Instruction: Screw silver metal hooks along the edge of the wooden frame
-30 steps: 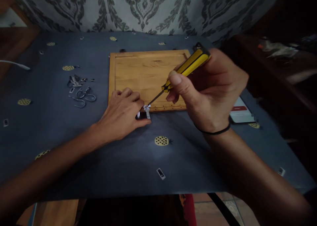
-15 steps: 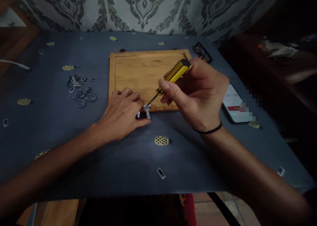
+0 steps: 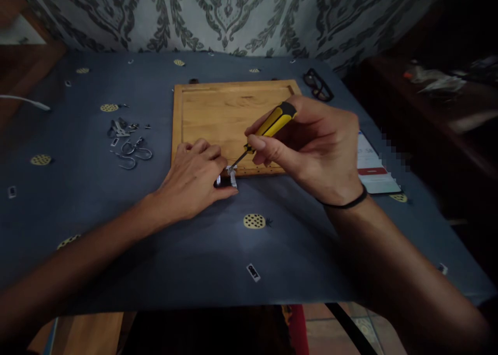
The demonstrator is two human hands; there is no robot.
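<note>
A wooden board (image 3: 218, 106) with a grooved border lies on the table. At its near edge sits a small shiny metal bracket (image 3: 232, 177). My left hand (image 3: 198, 176) rests over the board's near left corner, its fingers and thumb closed around the bracket and edge. In my right hand (image 3: 315, 142) is a yellow and black screwdriver (image 3: 275, 121), pinched by thumb and fingers and tilted down to the left. Its tip meets the top of the bracket; any screw there is too small to make out. Several small dark holes run along the near edge.
To the left lie metal hooks (image 3: 136, 151), with metal clips (image 3: 120, 128) and small screws (image 3: 134, 125) beyond them. Eyeglasses (image 3: 319, 85) sit at the back right. A phone (image 3: 375, 171) lies right of my right hand. A white cable (image 3: 27, 100) reaches in from the left.
My right hand has rolled a little at the wrist, with the screwdriver handle slightly lower and the tip still at the bracket. My left hand stays put.
</note>
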